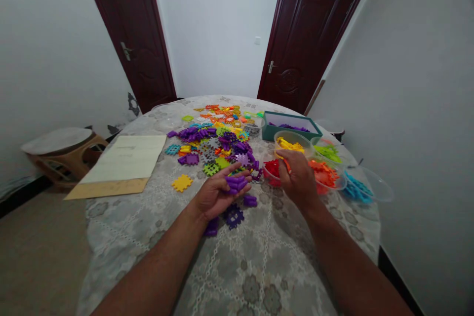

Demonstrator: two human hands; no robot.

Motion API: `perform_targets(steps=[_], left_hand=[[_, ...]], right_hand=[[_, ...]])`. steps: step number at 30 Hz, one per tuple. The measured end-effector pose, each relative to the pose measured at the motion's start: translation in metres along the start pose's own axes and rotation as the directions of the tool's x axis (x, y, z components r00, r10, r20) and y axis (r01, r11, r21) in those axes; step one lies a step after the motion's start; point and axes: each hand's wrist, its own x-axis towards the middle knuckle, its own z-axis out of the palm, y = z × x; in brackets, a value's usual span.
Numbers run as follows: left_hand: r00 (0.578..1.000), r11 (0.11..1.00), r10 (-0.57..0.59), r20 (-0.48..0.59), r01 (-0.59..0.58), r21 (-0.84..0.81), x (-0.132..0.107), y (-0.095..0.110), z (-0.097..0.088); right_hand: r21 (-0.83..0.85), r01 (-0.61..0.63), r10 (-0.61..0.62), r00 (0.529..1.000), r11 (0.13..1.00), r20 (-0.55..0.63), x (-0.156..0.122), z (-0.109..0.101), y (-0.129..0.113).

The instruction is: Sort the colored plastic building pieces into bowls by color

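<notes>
My left hand [218,192] lies palm up above the table and holds several purple plastic pieces [237,184] in its half-curled fingers. With fingers closed, my right hand [299,177] grips a small orange plastic piece [287,164], partly hidden by the fingers. It hovers between a clear bowl of red pieces [272,168] and a clear bowl of orange pieces [325,174]. Just behind it stands a bowl of yellow pieces [291,144]. Below my left hand lie a dark purple notched tile [234,216] and loose purple pieces [250,201].
A mixed pile of coloured pieces [213,147] spreads over the table's middle. Behind the bowls sits a green box [272,133] with purple pieces. Bowls of green pieces [329,153] and blue pieces [357,187] stand at right. Paper sheets [124,158] lie left, near a stool [59,140].
</notes>
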Motion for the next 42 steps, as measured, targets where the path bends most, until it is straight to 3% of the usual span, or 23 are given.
perform_targets(steps=[4, 7, 13, 21, 24, 26, 28, 30, 32, 35, 38, 40, 42], left_hand=[[1.0, 1.0, 0.003, 0.019, -0.003, 0.002, -0.002, 0.0, 0.002], [1.0, 1.0, 0.005, 0.019, -0.006, 0.014, -0.004, 0.002, 0.001], [0.999, 0.999, -0.032, 0.024, 0.031, 0.044, -0.003, 0.003, -0.007], [0.997, 0.993, -0.079, 0.021, 0.077, 0.088, -0.002, 0.005, -0.004], [0.993, 0.983, -0.117, -0.001, 0.116, 0.141, -0.004, 0.007, 0.001], [0.994, 0.978, -0.11, -0.002, 0.109, 0.178, -0.005, 0.008, 0.003], [0.996, 0.978, -0.084, -0.01, 0.084, 0.193, -0.005, 0.009, 0.003], [0.998, 0.98, -0.064, -0.025, 0.067, 0.185, -0.005, 0.008, 0.003], [0.998, 0.982, -0.06, -0.029, 0.064, 0.177, -0.004, 0.006, 0.001], [0.998, 0.98, -0.054, -0.03, 0.059, 0.189, -0.002, 0.004, -0.001], [0.998, 0.976, -0.031, -0.058, 0.043, 0.213, 0.0, 0.004, -0.001], [0.996, 0.972, -0.003, -0.09, 0.024, 0.233, 0.001, 0.004, -0.001], [0.992, 0.966, 0.036, -0.117, -0.004, 0.258, 0.002, 0.005, -0.001]], right_hand=[[0.223, 0.104, -0.151, 0.968, 0.969, 0.202, -0.012, 0.014, -0.038], [0.305, 0.148, -0.239, 0.927, 0.941, 0.288, -0.021, 0.025, -0.051], [0.297, 0.093, -0.21, 0.897, 0.95, 0.389, -0.024, 0.032, -0.052], [0.233, 0.167, -0.256, 0.864, 0.958, 0.433, -0.017, 0.028, -0.04], [0.255, 0.065, -0.169, 0.896, 0.965, 0.411, -0.012, 0.023, -0.037], [0.298, -0.091, -0.045, 0.906, 0.95, 0.421, -0.007, 0.014, -0.036], [0.343, -0.309, 0.101, 0.854, 0.887, 0.51, 0.0, 0.002, -0.035], [0.351, -0.497, 0.19, 0.751, 0.794, 0.632, 0.009, -0.01, -0.031], [0.319, -0.547, 0.21, 0.697, 0.774, 0.686, 0.024, -0.019, -0.02], [0.228, -0.492, 0.268, 0.742, 0.84, 0.615, 0.057, -0.019, 0.011], [0.22, -0.551, 0.447, 0.807, 0.805, 0.385, 0.095, -0.009, 0.052], [0.26, -0.568, 0.532, 0.823, 0.781, 0.201, 0.112, -0.003, 0.074], [0.255, -0.567, 0.562, 0.821, 0.783, 0.1, 0.114, 0.003, 0.084]])
